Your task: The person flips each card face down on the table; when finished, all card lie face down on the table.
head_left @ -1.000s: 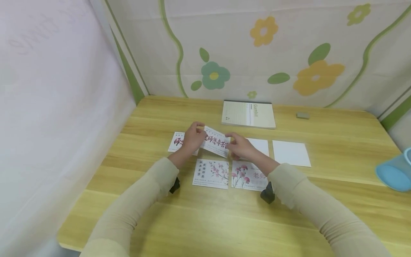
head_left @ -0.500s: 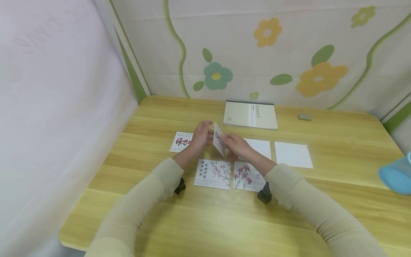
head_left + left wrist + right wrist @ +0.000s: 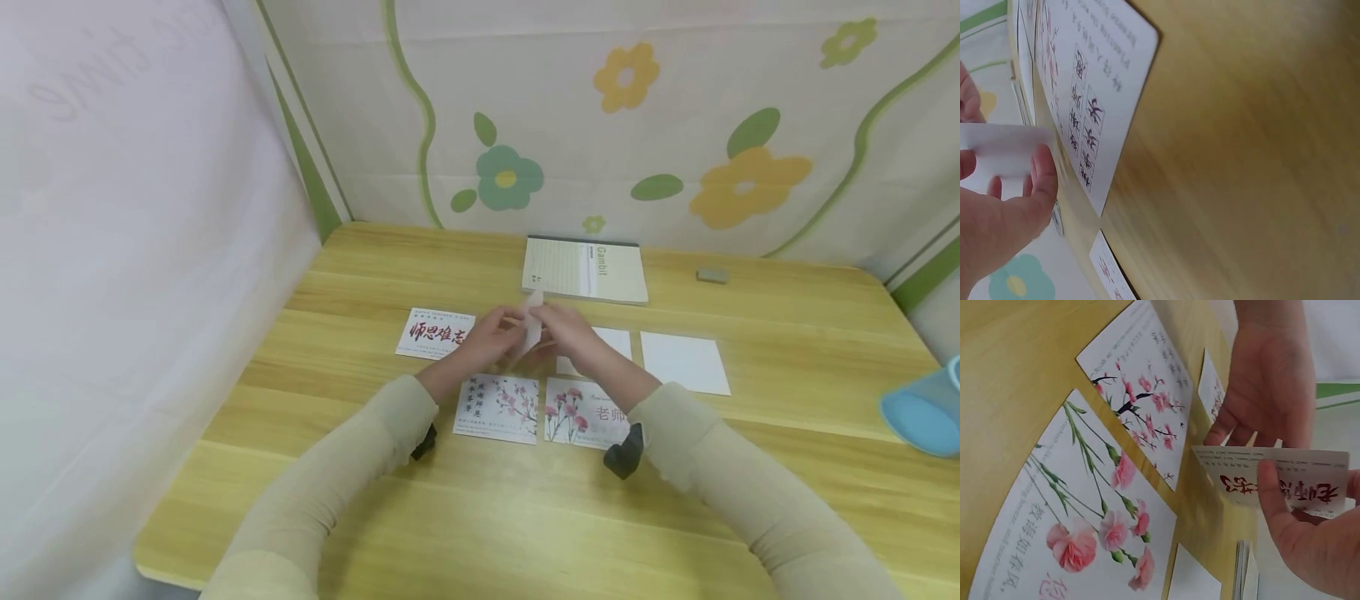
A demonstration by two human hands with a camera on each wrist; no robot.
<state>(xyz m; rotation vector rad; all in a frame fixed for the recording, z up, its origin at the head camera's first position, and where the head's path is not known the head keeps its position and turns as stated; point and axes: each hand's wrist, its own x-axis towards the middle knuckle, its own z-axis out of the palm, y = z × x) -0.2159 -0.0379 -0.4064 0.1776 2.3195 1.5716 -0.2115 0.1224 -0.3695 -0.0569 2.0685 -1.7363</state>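
A printed greeting card (image 3: 532, 323) stands on edge above the table between my two hands. My right hand (image 3: 567, 333) pinches it, the thumb (image 3: 1270, 487) pressed on the face with red lettering. On the card's plain white side (image 3: 1004, 147), my left hand (image 3: 489, 337) holds it with thumb and bent fingers, some fingertips hidden behind the card in the right wrist view. Below the hands lie a blossom-branch card (image 3: 497, 408) and a carnation card (image 3: 581, 412). Another card with red lettering (image 3: 431, 333) lies left of my left hand, partly covered by it.
A white card (image 3: 615, 340) lies partly under my right hand, and another blank card (image 3: 684, 362) lies farther right. Behind them are a notepad (image 3: 585, 268) and a small grey block (image 3: 712, 275). A blue translucent container (image 3: 926, 412) stands at the table's right.
The held card has turned from showing its printed face to nearly edge-on. My left hand let go of it, opened beside it, then came back to its white side.
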